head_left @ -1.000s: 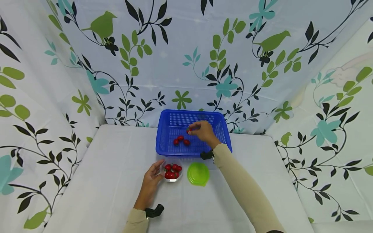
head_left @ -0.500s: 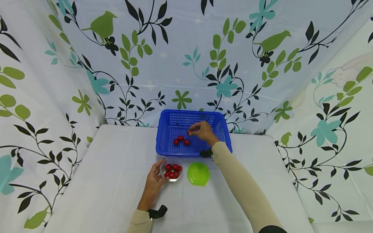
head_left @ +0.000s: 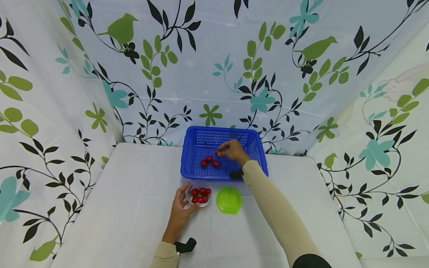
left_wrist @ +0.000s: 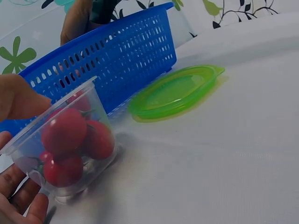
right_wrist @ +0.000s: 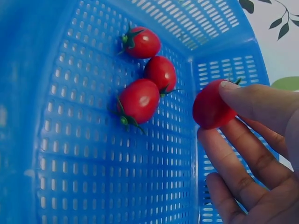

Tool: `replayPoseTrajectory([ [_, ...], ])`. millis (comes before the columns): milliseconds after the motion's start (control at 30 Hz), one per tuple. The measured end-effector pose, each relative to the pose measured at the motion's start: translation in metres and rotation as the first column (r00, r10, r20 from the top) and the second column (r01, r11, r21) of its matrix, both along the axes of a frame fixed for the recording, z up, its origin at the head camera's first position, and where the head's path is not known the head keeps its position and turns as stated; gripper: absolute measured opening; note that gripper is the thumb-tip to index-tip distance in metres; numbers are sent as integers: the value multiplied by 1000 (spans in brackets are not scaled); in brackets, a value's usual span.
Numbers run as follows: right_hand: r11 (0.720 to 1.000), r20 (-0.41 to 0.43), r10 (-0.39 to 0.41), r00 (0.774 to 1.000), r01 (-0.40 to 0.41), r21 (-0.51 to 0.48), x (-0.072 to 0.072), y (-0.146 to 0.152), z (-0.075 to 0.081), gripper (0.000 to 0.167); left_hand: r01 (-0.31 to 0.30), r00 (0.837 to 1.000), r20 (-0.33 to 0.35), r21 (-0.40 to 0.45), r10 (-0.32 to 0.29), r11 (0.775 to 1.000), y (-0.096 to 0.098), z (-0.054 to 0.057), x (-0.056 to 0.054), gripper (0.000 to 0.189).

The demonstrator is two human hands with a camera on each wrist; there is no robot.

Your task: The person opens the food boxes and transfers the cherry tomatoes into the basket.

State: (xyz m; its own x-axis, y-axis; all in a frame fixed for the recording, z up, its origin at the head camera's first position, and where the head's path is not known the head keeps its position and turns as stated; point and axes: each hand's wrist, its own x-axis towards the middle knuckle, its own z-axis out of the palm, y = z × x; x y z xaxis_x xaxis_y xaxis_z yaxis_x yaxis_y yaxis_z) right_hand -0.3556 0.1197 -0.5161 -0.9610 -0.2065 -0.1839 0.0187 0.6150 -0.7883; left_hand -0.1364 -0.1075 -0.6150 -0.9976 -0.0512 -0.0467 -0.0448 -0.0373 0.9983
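My left hand (head_left: pixel 181 214) holds a clear plastic container (left_wrist: pixel 103 106) from its left side, thumb near the rim and fingers against the wall. Several red cherry tomatoes (left_wrist: pixel 65 133) with green stems lie inside it. Over the blue basket, my right hand (head_left: pixel 234 152) pinches a single cherry tomato (right_wrist: pixel 212 106) between thumb and fingers. Beneath and to the left of that hand, three other cherry tomatoes (right_wrist: pixel 139 100) rest close together on the basket's floor. The left wrist view shows the right hand only partly, behind the basket wall.
The blue perforated basket (head_left: pixel 189 152) stands at the back of the white-covered table (head_left: pixel 140 186). A green lid (head_left: pixel 229 201) lies in front of it, right of the container. Patterned curtains (head_left: pixel 214 67) enclose the back and sides.
My left hand has shifted slightly right, its thumb coming round to the container's near side. The right hand stays over the basket, and its tomato sits slightly lower.
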Motion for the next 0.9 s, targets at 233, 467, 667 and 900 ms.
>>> replayPoseTrajectory([
  [233,1000,65,1,998,-2,16,-9,1,-5,19,-17,1000,-24,-57,15,998,5,0,-1,88],
  [467,997,67,50,997,-55,62,-15,-3,-11,19,-14,999,-39,-60,12,998,6,2,-2,86],
  [667,995,74,56,996,-62,81,-19,-6,-13,20,-22,1000,-23,-88,20,996,7,-4,-3,89],
  [900,992,109,44,993,-57,115,-22,-6,-17,21,-28,999,-23,-116,26,993,9,-5,-1,89],
])
